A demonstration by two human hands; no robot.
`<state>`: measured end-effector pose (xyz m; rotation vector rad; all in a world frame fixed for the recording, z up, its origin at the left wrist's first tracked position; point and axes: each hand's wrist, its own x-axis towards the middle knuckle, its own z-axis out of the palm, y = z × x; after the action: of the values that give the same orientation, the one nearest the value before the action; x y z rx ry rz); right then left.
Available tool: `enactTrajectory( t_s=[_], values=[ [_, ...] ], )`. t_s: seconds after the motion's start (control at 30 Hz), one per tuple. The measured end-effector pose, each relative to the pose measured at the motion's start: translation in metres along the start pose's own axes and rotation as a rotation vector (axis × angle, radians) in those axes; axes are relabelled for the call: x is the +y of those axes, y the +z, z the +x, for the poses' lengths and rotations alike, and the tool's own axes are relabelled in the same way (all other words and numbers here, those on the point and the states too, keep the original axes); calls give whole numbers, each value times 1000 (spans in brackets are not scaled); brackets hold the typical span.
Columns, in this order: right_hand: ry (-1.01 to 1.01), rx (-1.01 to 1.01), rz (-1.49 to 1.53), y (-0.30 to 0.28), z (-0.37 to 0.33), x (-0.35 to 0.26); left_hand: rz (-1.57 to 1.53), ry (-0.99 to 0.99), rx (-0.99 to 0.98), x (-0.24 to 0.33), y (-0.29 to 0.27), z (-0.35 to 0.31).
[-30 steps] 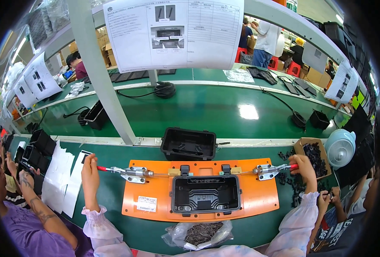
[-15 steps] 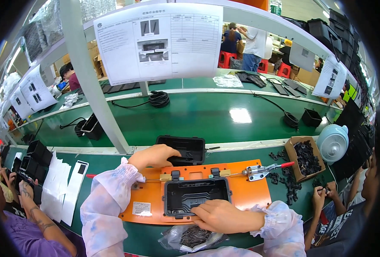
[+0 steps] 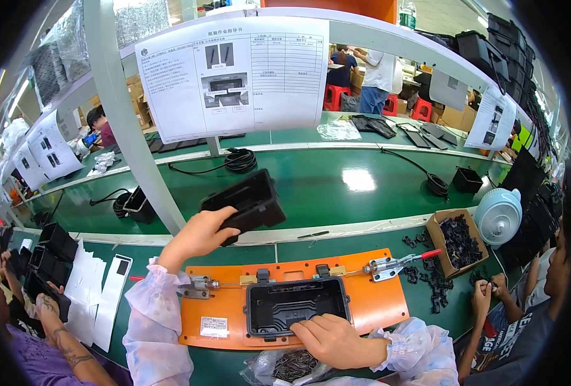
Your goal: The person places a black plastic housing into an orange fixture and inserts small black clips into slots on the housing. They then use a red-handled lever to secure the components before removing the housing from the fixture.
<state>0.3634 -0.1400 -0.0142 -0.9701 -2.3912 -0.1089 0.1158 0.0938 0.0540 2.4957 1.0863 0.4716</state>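
My left hand (image 3: 202,237) is closed on a black plastic box (image 3: 250,202), holding it tilted in the air above the far side of the orange fixture (image 3: 375,307). A second black plastic box (image 3: 298,302) sits in the fixture's middle, its hollow side up. Over that box's near right rim my right hand (image 3: 338,341) is curled, its fingertips reaching inside; the thumb is hidden. At each side of the fixture is a metal toggle clamp (image 3: 385,267), the right one with a red handle. A clear bag of dark screws or pins (image 3: 295,365) lies by the near edge.
To the right stand a carton of small black parts (image 3: 460,241) and a light blue fan (image 3: 499,215), with loose black clips (image 3: 434,283) nearby. White paper sheets (image 3: 86,283) lie left. A grey post (image 3: 140,128) rises at left. Co-workers sit on both sides.
My left hand has lifted the black box off the table behind the fixture and brought it up and left, tilting it. My right hand has stayed at the near rim of the other box.
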Motion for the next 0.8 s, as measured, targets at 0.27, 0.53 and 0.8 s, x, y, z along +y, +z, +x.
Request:
enactTrajectory(
  t_s=[0.27, 0.53, 0.8],
  values=[
    [135, -20, 21, 3, 0, -14, -15, -42, 99, 9, -12, -16],
    [90, 123, 15, -48, 17, -12, -26, -33, 121, 12, -9, -20],
    [463, 166, 238, -119, 50, 99, -163, 170, 179, 23, -29, -48]
  ],
)
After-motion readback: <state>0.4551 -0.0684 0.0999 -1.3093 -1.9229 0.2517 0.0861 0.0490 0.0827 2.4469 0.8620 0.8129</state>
